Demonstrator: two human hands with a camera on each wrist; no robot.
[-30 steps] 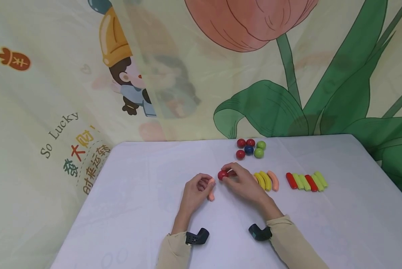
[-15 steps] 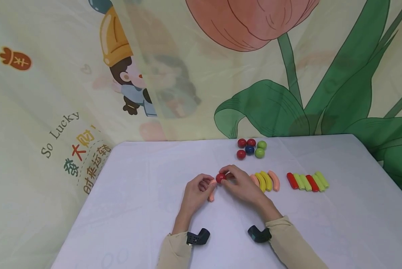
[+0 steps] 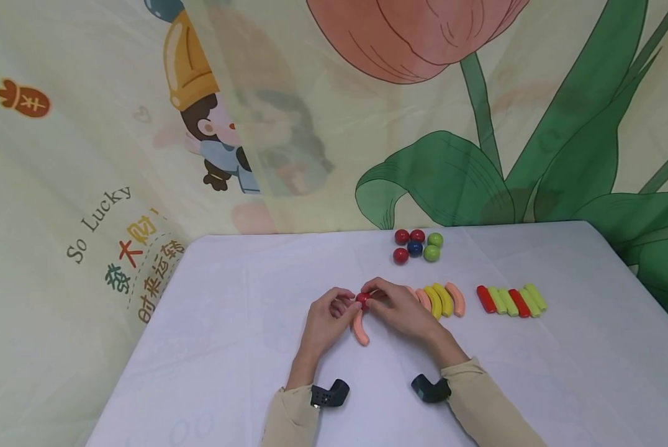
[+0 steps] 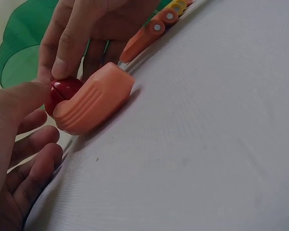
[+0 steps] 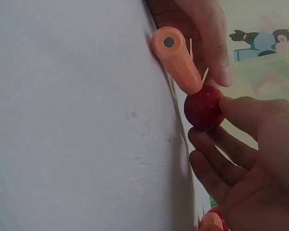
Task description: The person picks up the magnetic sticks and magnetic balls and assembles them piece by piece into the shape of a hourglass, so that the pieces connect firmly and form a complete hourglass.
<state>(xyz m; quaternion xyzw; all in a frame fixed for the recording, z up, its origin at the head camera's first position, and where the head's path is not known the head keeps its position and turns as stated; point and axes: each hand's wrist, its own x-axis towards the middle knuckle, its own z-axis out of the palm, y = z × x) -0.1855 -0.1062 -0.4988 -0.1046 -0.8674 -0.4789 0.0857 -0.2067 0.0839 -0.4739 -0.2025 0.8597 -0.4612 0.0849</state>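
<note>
Seven balls can be counted: four red balls [image 3: 362, 300], two green balls [image 3: 431, 253] and one blue ball [image 3: 415, 249]. The curved pieces come to at least six, four orange curved pieces [image 3: 359, 330] and two yellow curved pieces [image 3: 447, 302], their row being partly covered, while the straight sticks also number six, four green sticks [image 3: 508, 302] and two red sticks [image 3: 485, 299]. There are two hands, one left hand [image 3: 324, 320] and one right hand [image 3: 402, 310], plus two sleeves [image 3: 295, 416], two black wrist devices [image 3: 331, 393] and one tabletop [image 3: 211, 372].
</note>
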